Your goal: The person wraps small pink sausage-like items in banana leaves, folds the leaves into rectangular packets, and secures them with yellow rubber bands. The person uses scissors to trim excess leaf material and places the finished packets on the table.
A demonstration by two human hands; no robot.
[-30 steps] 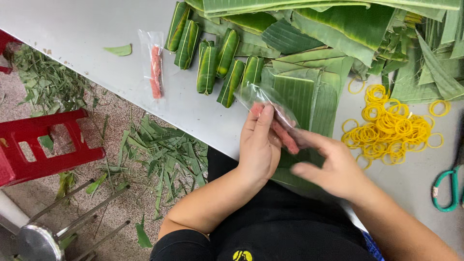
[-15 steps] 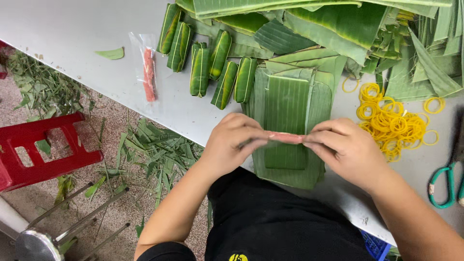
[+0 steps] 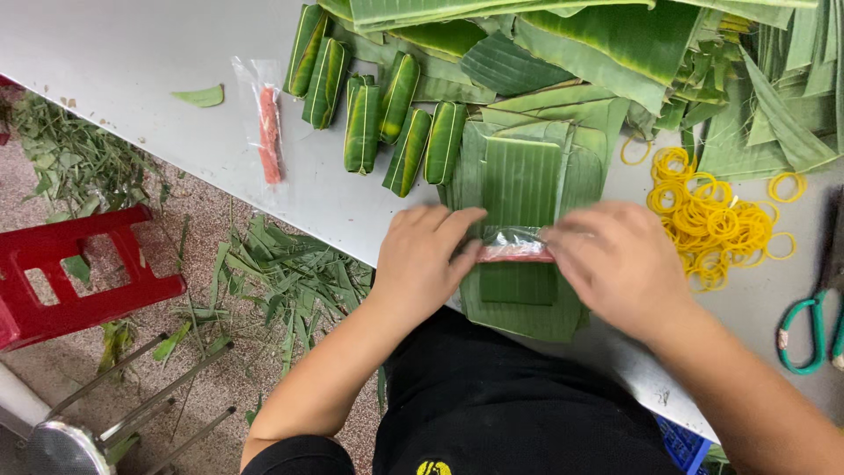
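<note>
**Pink roll, green bed: both hands pinch the packet over the leaf**

Pink in clear plastic, that is what sits right at the near edge of the action: a plastic-wrapped sausage point(image 3: 514, 252), lying crosswise on the stacked banana leaves point(image 3: 526, 189) at the front of the grey table point(image 3: 132, 53). The left hand point(image 3: 422, 259) comes in palm down, fingers curled, its fingertips clamped on the sausage's left end. The right hand point(image 3: 620, 264) mirrors it, knuckles up and a little blurred, fingers closed on the right end. Both forearms angle in from the body, wrists low over the leaf.

To do this well, I'd judge the roll wants to stay square across the leaf ribs and centred on the narrow top strip, with even leaf on both sides; pinch light at the ends so the wrapper doesn't skid.

Further out, a row of finished leaf bundles point(image 3: 400, 123) lies just beyond the stack. To their left, another wrapped sausage point(image 3: 268, 132) rests alone. Off to the right, a heap of yellow rubber bands point(image 3: 716, 215) sits near the right hand, and green-handled scissors point(image 3: 804, 339) lie at the table's edge.
</note>
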